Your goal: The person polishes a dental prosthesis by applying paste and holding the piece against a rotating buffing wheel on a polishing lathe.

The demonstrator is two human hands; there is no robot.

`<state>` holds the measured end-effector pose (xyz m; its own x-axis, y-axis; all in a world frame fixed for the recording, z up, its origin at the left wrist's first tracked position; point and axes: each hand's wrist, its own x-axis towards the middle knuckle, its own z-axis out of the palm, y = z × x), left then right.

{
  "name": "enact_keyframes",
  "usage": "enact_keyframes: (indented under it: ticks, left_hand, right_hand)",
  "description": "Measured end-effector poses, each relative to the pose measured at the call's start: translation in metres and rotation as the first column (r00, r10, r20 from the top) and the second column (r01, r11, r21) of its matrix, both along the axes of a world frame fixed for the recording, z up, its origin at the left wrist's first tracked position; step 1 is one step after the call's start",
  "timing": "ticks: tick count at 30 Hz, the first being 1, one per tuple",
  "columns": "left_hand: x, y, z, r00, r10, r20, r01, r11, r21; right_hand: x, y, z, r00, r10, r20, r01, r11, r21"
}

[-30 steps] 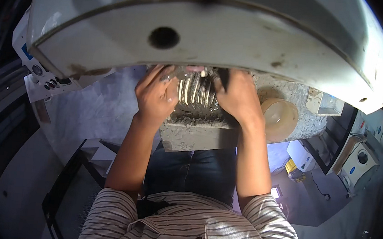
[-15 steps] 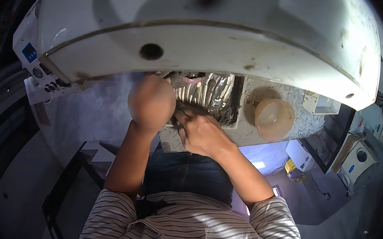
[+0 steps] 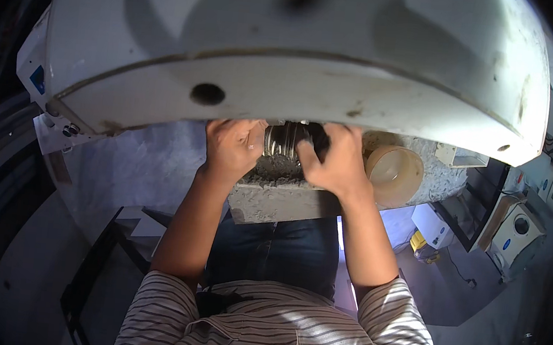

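Beneath the white hood's rim sits a grey, slurry-covered tray with a row of pale, wet, ridged strips. My left hand is at the strips' left side, fingers bent and closed on something I cannot make out, tips partly under the rim. My right hand is at their right, thumb and fingers wide apart, the thumb reaching onto the strips, other fingertips partly hidden by the rim. The tray rests on a mud-spattered grey block.
A large white hood overhangs both hands. A translucent tan bowl stands right of my right hand, with a small pale box behind it. White machines with dials stand at far left and far right.
My right hand has moved from the tray's front half a second ago back up to its right side. My left hand stays at the left. The hood appears lower in the view.
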<state>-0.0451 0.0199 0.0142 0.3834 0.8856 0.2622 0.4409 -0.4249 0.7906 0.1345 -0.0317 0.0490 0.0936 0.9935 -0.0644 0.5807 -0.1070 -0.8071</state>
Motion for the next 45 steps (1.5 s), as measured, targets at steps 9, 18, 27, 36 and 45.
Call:
enact_keyframes:
  ticks: [9,18,27,36,45]
  left_hand:
    - [0.004,0.007,-0.028,0.993,0.12,-0.005,-0.12,0.986,-0.114]
    - [0.013,0.015,-0.001,0.992,0.109,-0.059,-0.113,0.991,-0.071]
    - [0.009,0.019,-0.009,0.962,0.18,0.203,-0.144,0.973,-0.181]
    - [0.015,0.015,-0.01,0.991,0.103,0.087,-0.088,0.984,-0.157]
    - [0.011,0.017,-0.009,0.999,-0.017,0.043,0.019,0.998,-0.056]
  right_hand:
    - [0.001,0.005,-0.016,0.981,-0.177,0.074,0.178,0.984,-0.004]
    - [0.009,0.007,-0.011,0.993,-0.096,0.067,0.103,0.987,-0.127]
    - [0.003,0.014,-0.005,0.995,-0.096,0.009,0.096,0.995,0.02]
    - [0.008,0.015,-0.012,0.993,-0.106,0.058,0.105,0.994,0.016]
    - [0.009,0.015,-0.013,0.983,-0.145,0.117,0.145,0.989,0.002]
